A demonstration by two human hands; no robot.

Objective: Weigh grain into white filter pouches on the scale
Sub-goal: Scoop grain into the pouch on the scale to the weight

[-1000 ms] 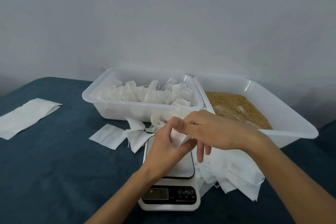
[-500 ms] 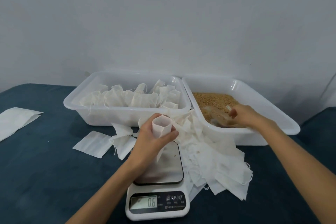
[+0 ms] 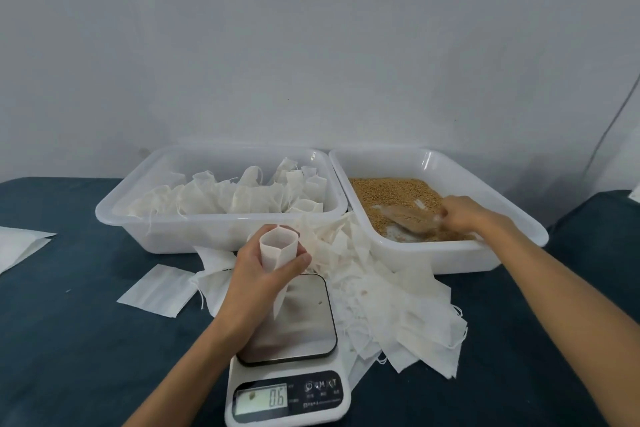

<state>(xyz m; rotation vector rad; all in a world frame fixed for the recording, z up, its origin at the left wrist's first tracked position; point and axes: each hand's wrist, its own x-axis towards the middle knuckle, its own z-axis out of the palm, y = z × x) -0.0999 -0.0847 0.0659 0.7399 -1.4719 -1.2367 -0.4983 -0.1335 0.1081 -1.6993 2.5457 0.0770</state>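
Pouch [image 3: 278, 250] gripped by left hand [image 3: 263, 279], mouth open.

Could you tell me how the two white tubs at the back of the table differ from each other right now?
The left tub holds bunched white filter pouches, while the right tub holds loose brown grain. No hand is in the left tub; the right hand reaches into the right tub and holds a clear scoop in the grain. The left tub looks well filled; in the right tub, bare bottom shows near the scoop. Both are white, rectangular plastic tubs standing side by side.
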